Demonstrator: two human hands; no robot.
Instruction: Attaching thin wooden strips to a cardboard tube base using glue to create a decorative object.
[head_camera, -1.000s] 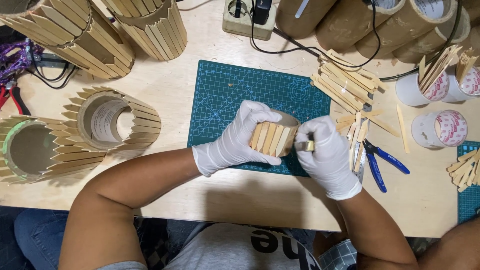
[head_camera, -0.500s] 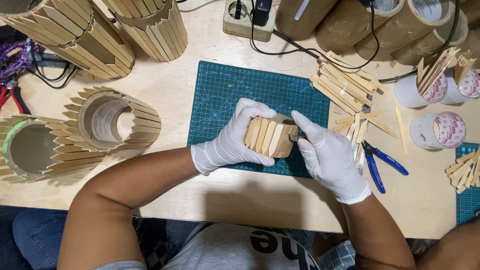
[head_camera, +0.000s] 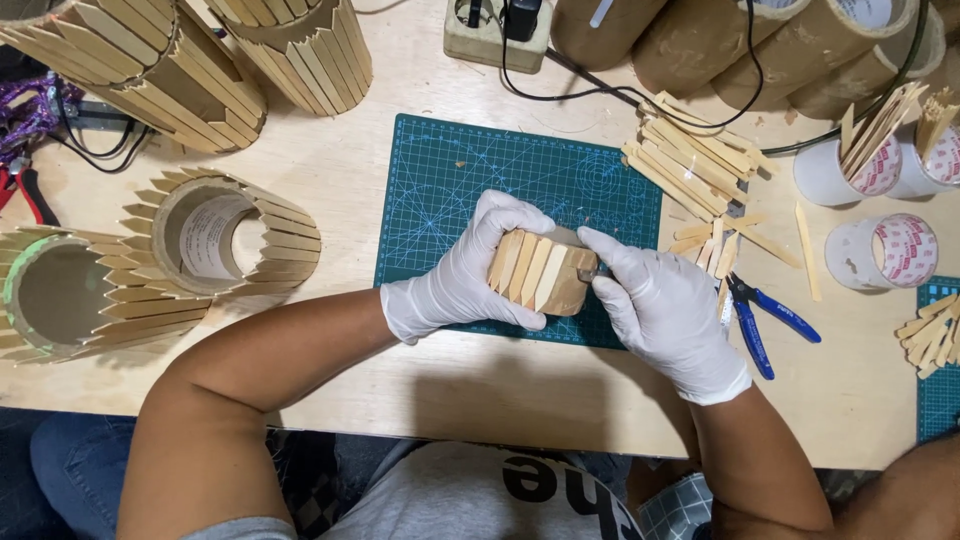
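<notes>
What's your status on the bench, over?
Left hand wrapped around small cardboard tube half-clad in wooden sticks, over green cutting mat. Right hand pressing tube's end. Blue-handled cutters just right of it; nothing blocking.

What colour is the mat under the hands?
Teal green with a pale grid, clearest in the head view: cutting mat.

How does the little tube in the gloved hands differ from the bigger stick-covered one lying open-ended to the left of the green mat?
The small tube is held over the green cutting mat by the left hand and right hand; the large tube lies untouched on the table. The small tube shows a few sticks with bare cardboard beside them; the large tube has sticks all around. The small tube is far narrower. Both are cardboard clad in pale wooden sticks.
</notes>
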